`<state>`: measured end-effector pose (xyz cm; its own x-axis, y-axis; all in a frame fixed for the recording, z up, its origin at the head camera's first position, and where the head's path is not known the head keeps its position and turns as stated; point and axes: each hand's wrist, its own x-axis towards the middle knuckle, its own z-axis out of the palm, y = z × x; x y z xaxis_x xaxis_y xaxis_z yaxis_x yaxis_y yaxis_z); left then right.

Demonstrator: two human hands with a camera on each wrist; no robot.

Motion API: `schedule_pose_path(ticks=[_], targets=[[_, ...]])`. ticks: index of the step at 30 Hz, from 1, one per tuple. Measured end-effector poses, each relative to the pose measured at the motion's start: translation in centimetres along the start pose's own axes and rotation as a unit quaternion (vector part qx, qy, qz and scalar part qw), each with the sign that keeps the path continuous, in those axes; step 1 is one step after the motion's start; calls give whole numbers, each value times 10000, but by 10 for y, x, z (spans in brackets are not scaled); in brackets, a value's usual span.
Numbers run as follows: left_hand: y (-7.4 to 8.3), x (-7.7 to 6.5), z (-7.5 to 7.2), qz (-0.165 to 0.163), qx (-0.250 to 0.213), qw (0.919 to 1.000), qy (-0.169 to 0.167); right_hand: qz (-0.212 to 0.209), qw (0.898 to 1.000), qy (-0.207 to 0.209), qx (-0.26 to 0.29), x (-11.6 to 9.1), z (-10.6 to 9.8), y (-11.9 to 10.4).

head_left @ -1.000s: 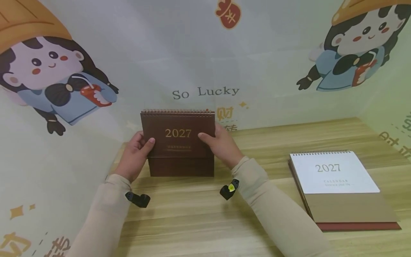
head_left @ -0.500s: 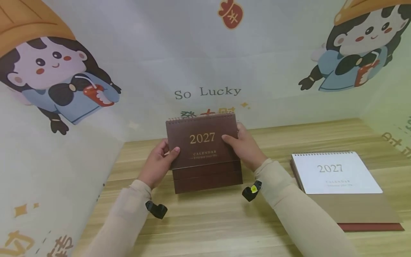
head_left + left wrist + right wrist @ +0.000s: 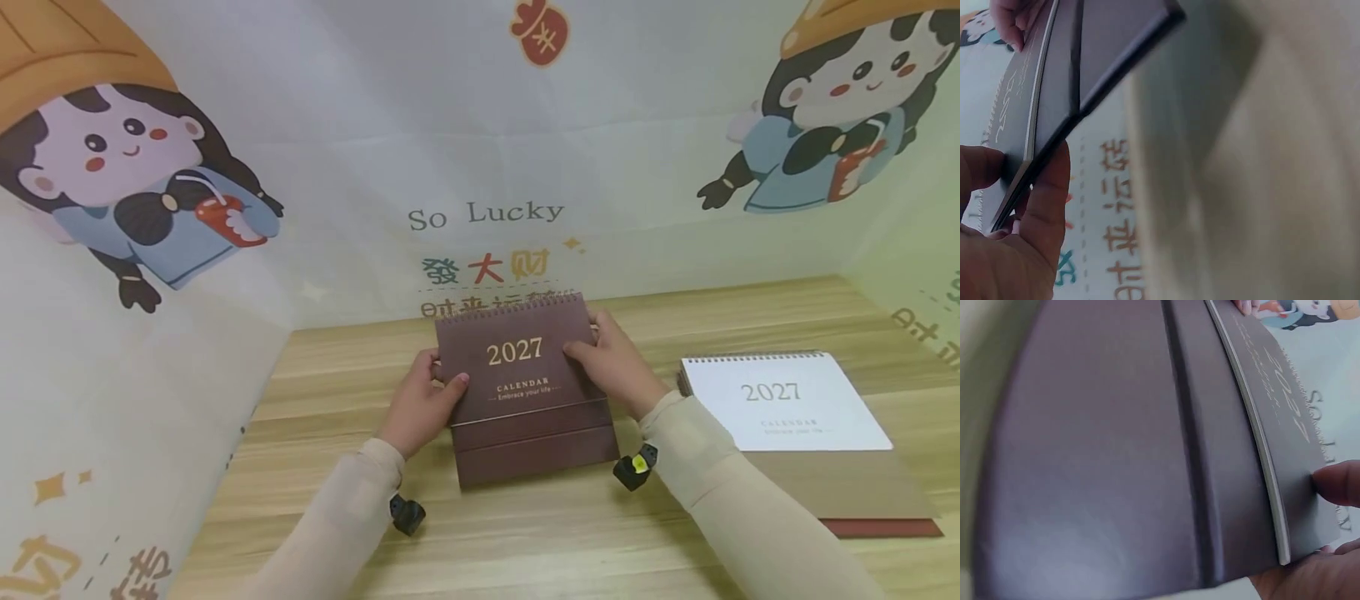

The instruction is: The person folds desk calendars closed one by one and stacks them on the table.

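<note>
A brown desk calendar [image 3: 525, 387] with gold "2027" lettering and a spiral top edge is held between both hands, tilted back a little. My left hand [image 3: 422, 406] grips its left side, thumb on the front cover and fingers behind. On the opposite side my right hand [image 3: 621, 365] pinches the edge the same way, its thumb [image 3: 1338, 482] on the cover in the right wrist view. Seen from the left wrist, the folded base [image 3: 1116, 37] hangs above the tabletop. The fingers behind the calendar are partly hidden.
A white-covered 2027 calendar [image 3: 787, 404] lies on the wood-grain table [image 3: 525, 542] at the right, with brown and red board beneath its page. My right sleeve [image 3: 757, 500] covers part of it. Printed cloth walls [image 3: 360, 167] stand behind and at both sides.
Both hands have carried the brown calendar to the right and nearer to me, tilting it further back. More of its lower base shows now. The white calendar stays put.
</note>
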<state>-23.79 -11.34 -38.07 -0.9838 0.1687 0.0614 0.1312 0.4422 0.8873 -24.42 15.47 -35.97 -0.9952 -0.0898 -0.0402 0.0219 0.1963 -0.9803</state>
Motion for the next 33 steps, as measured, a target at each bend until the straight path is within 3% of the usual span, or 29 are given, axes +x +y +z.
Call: schedule_pose_path(ticks=[4, 10, 16, 22, 30, 33], targets=[[-6, -1, 15, -141, 304, 9994, -81, 147, 9983, -30, -558, -5, -8, 12], [-8, -1, 32, -254, 913, 9944, -473, 377, 9913, -216, -1246, -12, -19, 32], [-14, 0, 43, -261, 1436, 9871, -666, 388, 9739, -337, -2213, -16, -28, 43], [-14, 0, 45, -379, 1838, 9804, -606, 365, 9472, -519, -3142, -13, -30, 45], [-10, -2, 39, -418, 2253, 9706, -744, 198, 9390, -696, -3363, -11, -31, 48], [-11, -2, 37, -197, 2384, 9684, -708, 99, 9323, -679, -3551, -13, -33, 45]])
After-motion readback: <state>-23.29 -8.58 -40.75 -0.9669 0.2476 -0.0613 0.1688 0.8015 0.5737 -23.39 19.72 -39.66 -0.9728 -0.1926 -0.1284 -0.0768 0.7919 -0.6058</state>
